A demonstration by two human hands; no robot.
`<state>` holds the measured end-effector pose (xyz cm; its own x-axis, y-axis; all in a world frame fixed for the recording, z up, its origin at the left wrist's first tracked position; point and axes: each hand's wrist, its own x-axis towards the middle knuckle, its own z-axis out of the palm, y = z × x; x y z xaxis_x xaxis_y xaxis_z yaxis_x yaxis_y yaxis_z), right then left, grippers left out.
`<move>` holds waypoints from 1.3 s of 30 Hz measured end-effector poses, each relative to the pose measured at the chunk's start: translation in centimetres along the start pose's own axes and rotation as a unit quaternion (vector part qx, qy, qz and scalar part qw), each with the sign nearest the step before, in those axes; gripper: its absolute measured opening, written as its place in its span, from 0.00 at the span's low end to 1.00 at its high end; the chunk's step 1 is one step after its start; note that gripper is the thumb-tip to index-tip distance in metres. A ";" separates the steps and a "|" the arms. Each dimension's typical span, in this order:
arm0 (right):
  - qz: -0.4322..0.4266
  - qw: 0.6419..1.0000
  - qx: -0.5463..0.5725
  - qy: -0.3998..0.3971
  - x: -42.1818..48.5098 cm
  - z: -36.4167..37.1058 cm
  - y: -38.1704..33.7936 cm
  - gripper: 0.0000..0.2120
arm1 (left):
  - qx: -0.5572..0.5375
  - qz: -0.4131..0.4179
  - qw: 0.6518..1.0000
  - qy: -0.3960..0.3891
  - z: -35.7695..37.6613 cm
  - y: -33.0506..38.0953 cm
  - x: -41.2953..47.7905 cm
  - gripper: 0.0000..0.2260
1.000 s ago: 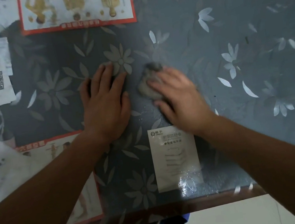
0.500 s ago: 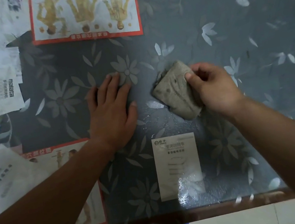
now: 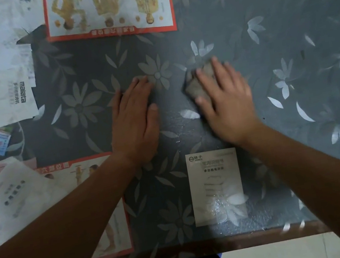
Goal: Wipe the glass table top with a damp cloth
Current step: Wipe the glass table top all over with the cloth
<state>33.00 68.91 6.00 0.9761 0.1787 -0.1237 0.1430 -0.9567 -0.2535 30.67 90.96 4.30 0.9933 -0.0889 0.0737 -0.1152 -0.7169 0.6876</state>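
Cloth (image 3: 196, 86) back under the right hand (image 3: 226, 101), pressed flat at centre after being pinched up at its edge — wiping resumes! Left hand (image 3: 135, 121) stays spread on the glass (image 3: 285, 42), nine o'clock of it.

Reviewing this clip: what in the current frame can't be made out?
- Cloth: head view, mostly covered by the right hand, so its fold and full outline are hidden.
- Right hand: motion-blurred, finger edges unclear.
- Top poster: cut off by the upper frame edge.
- Booklet: small print too small to read, with glare on its lower part.
- Left hand: flat on the glass, hides the pattern beneath.
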 end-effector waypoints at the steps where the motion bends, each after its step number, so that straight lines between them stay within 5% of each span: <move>1: 0.032 0.999 0.023 0.006 1.7 0.1 -0.5 0.26 | -0.027 -0.012 1.000 0.008 -0.1 0.0 0.0 0.24; 3: 0.010 1.000 0.015 -0.003 3.3 0.6 -2.7 0.26 | -0.043 -0.024 0.999 0.011 -0.2 -0.1 0.1 0.25; 6: -0.162 0.986 -0.041 -0.026 0.1 1.6 -4.4 0.27 | -0.020 -0.012 1.000 0.005 0.0 -0.2 0.2 0.25; 11: -0.291 0.949 -0.096 -0.075 -5.5 0.9 -0.1 0.25 | 0.024 0.010 1.000 0.010 0.2 -0.3 0.0 0.23; 13: -0.265 0.956 -0.110 -0.066 -4.1 0.5 2.0 0.25 | 0.059 0.017 0.998 -0.005 0.3 -0.2 0.1 0.24; 16: -0.061 0.997 -0.040 -0.002 0.0 0.0 2.3 0.26 | 0.097 0.016 0.995 -0.012 0.5 -0.1 0.2 0.23; 18: -0.007 0.999 -0.030 0.010 0.2 0.5 0.9 0.27 | 0.121 0.014 0.992 -0.012 0.6 0.0 0.3 0.21; 22: -0.215 0.972 -0.082 -0.047 -4.8 1.0 0.6 0.27 | 0.177 0.017 0.984 -0.002 0.3 0.5 1.5 0.16; 25: -0.231 0.966 -0.099 -0.068 -2.8 0.1 3.2 0.28 | 0.190 0.030 0.981 0.011 0.0 0.5 3.7 0.15; 31: 0.082 0.996 -0.004 0.032 10.3 -1.5 5.1 0.27 | 0.204 0.035 0.976 -0.070 1.0 -0.2 9.9 0.25; 33: 0.034 0.999 -0.016 0.032 9.8 -1.0 3.3 0.26 | 0.211 0.025 0.974 -0.081 1.3 -0.2 11.3 0.27; 36: -0.171 0.984 -0.058 -0.012 6.2 -0.4 3.2 0.26 | 0.245 0.022 0.965 -0.092 1.7 -0.2 11.8 0.29; 39: -0.145 0.988 -0.059 0.000 9.7 -1.5 6.3 0.27 | 0.255 0.025 0.962 -0.091 1.8 -0.4 11.7 0.29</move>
<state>43.63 64.32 4.62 0.8912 0.4494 -0.0622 0.4348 -0.8852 -0.1655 42.34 88.96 3.64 0.9736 -0.2195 -0.0628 -0.1989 -0.9506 0.2382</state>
